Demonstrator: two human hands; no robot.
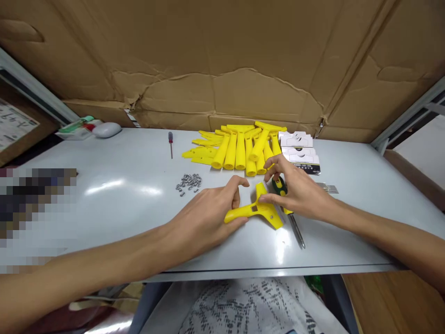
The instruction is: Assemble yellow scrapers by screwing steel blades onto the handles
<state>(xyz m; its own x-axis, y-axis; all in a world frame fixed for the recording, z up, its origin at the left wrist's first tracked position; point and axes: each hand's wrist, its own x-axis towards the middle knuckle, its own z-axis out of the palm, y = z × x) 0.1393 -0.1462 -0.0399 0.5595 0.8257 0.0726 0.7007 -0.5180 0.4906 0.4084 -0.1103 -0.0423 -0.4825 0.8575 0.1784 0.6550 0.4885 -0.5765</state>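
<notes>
My left hand (208,208) is closed around the handle of a yellow plastic scraper (267,214), just above the table near its front edge. A screw shows in the scraper's wide head, and a thin blade runs along its right edge. My right hand (299,188) grips that head by its far end, thumb on top and the other fingers bent behind. Beneath the right hand lies a screwdriver (297,231) with a green and yellow handle, its shaft pointing toward me; part of the handle is covered.
Several yellow scraper bodies (239,150) and flat yellow plates (201,153) are piled at the back. Loose screws (189,182) lie left of them. A small screwdriver (170,144), white-and-black packets (299,150), metal blades (328,188) and a computer mouse (107,130) rest around. Cardboard (208,55) walls the back.
</notes>
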